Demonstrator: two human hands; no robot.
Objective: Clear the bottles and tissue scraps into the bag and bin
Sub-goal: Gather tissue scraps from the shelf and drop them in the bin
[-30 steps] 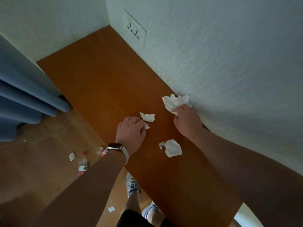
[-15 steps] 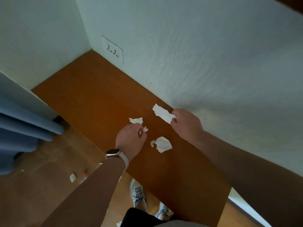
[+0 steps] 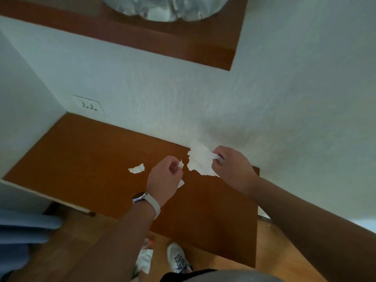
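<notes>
Both hands have lifted off the desk since the earlier frames, each carrying tissue; the view now takes in more wall and a shelf above.

Nearest, at bottom edge: shoes [image 3: 179, 259] on wood floor, with a white scrap [image 3: 144, 260] beside them, partly behind the left forearm. A faint red spot just above it, too blurred to identify.

Left hand [image 3: 165, 177], watch [image 3: 142, 197] on wrist, curled shut, pinching a small torn tissue bit [image 3: 180, 164] that sticks out between thumb and fingers. Another white sliver [image 3: 181, 183] shows at the hand's lower edge; cannot tell whether held or lying on the desk [image 3: 81, 159].

Right hand [image 3: 232, 169] closed, fingertips [image 3: 217, 157] gripping the right edge of a large crumpled tissue piece [image 3: 200, 161]. It hangs leftward, ragged-edged, raised off the desk, its far part in front of the wall.

One small tissue scrap [image 3: 137, 168] lies flat on the desk, left of the left hand, apart from it.

Farther: wall socket [image 3: 89, 104] above the desk's back corner. Top: brown shelf [image 3: 183, 41] bearing a shiny crinkled bag [image 3: 166, 7], cut off by the frame.
</notes>
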